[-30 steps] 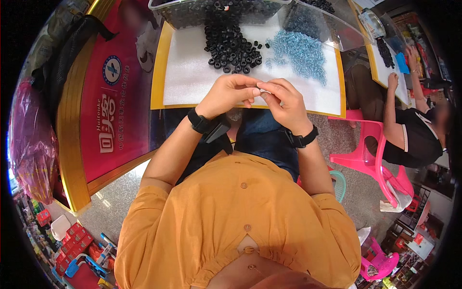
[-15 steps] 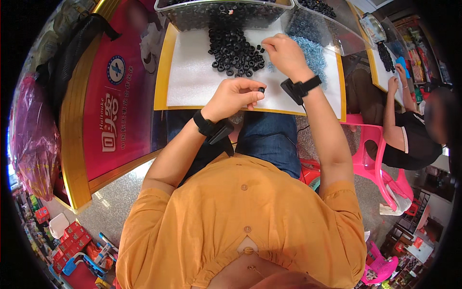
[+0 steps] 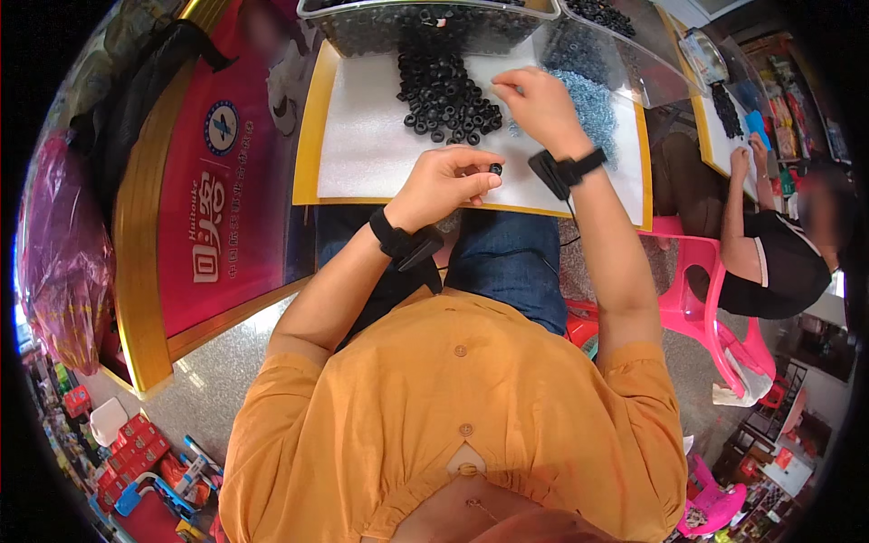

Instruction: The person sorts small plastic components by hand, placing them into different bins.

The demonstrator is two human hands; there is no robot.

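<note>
My left hand point(image 3: 444, 184) is closed in a pinch above the near edge of the white-covered board point(image 3: 358, 145). Between its thumb and fingertips sits a small black ring-shaped piece point(image 3: 495, 169). To the right and farther up, my right hand point(image 3: 543, 107) hovers by the black heap with thumb and index finger drawn together; anything in that pinch is too small to make out. The heap of black ring-shaped pieces point(image 3: 444, 95) lies beyond my left hand. A spread of tiny pale-blue pieces point(image 3: 590, 104) lies just right of my right hand.
A clear plastic box point(image 3: 362, 34) of black pieces stands at the board's far edge. Transparent plastic point(image 3: 634, 68) covers the far right corner. Left stands a pink panel with a gold frame point(image 3: 145, 226). Another person point(image 3: 769, 258) works at the right, beside a pink chair point(image 3: 697, 290).
Small black pieces that showed by my right fingertips are no longer visible there. Both hands hold nearly the same places, and the left keeps its black ring-shaped piece. The view has shifted slightly.
</note>
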